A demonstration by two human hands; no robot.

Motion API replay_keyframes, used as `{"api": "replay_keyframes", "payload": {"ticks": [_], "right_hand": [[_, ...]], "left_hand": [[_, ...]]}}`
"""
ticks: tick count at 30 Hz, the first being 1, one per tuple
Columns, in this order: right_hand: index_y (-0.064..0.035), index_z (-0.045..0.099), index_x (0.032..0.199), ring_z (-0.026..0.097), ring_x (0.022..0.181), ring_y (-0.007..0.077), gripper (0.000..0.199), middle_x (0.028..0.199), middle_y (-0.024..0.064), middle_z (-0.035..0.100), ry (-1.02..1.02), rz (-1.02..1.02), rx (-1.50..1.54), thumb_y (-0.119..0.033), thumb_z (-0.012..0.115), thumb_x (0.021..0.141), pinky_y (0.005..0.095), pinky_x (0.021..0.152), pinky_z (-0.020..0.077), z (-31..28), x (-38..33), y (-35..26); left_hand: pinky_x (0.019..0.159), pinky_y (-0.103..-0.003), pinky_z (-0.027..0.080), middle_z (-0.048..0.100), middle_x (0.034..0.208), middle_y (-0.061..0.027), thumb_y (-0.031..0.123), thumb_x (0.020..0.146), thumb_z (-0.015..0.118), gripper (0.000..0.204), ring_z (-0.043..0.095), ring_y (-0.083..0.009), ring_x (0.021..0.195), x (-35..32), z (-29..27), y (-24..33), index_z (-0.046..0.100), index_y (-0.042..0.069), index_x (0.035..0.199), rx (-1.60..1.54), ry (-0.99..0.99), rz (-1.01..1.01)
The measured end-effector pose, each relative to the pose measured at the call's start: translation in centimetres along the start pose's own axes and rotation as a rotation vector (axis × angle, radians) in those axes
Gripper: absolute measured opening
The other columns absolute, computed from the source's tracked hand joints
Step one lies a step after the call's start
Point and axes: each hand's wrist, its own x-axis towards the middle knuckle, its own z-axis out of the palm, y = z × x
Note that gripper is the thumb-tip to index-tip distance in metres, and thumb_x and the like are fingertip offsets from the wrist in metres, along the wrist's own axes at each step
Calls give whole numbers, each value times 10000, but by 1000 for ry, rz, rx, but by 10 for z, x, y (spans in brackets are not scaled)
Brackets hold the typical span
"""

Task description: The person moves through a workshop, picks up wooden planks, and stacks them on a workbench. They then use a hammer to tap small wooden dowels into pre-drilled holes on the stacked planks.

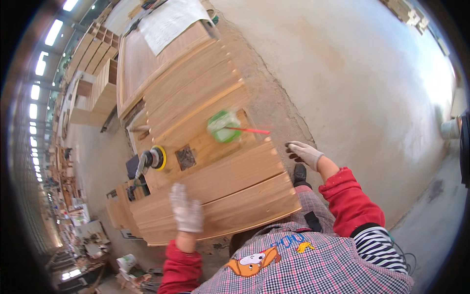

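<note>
My left hand (186, 210), in a white work glove, is over a light-brown wooden board (235, 196), blurred, its fingers stretched out and nothing in them. Whether it touches the board I cannot tell. Off the board's right end is my right hand (304, 154), gloved with dark fingertips; its fingers are loosely bent and apart, holding nothing. Beyond the board lies a sander (155, 158) with a yellow-edged pad. Right of it is a dark square patch (185, 157), perhaps sandpaper. A blurred green tub (215, 128) has a thin red stick (252, 131) across it.
More wooden boards (191, 90) lie side by side farther along. Past them is a framed panel (132, 66) with a white sheet (169, 24) on it. Wooden cabinets (98, 93) stand at the far left. Concrete floor (352, 73) stretches to the right.
</note>
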Motion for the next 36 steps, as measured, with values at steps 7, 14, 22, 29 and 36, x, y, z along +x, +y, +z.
{"api": "replay_keyframes", "payload": {"ticks": [7, 14, 22, 29, 36], "right_hand": [[-53, 390, 1361, 511, 1076, 185, 536, 1248, 106, 519, -198, -359, -46, -317, 534, 917, 298, 899, 426, -10, 92, -49], [-18, 275, 1404, 497, 1101, 189, 596, 1322, 126, 460, -248, -420, 235, -158, 546, 893, 298, 930, 415, 14, 139, -97], [-27, 317, 1381, 520, 1051, 190, 553, 1228, 124, 519, -202, -396, 339, -100, 519, 871, 308, 925, 424, 25, 157, -89], [-45, 365, 1366, 512, 1154, 288, 556, 1264, 195, 499, -90, -503, 138, -140, 527, 843, 347, 976, 406, 25, 167, -74], [-82, 412, 1342, 501, 1138, 352, 536, 1230, 212, 514, 84, -532, -67, -170, 526, 825, 398, 962, 413, 21, 154, -87]], "left_hand": [[1114, -514, 128, 345, 1409, -237, 215, 816, 495, 599, 284, -406, 1322, 49, 65, 131, 369, -23, 1351, 281, -138, -64], [1112, -512, 149, 375, 1383, -242, 152, 795, 457, 556, 306, -411, 1306, 50, 67, 130, 405, -31, 1317, 282, -114, -59], [1110, -522, 151, 366, 1376, -253, 137, 787, 424, 559, 299, -431, 1298, 51, 67, 133, 388, -46, 1313, 309, -148, -98], [1109, -522, 152, 345, 1392, -248, 173, 808, 400, 563, 288, -425, 1306, 52, 68, 130, 367, -42, 1328, 327, -162, -81], [1107, -521, 162, 347, 1396, -238, 208, 839, 387, 559, 285, -420, 1312, 51, 70, 128, 354, -33, 1343, 335, -158, -69]]}}
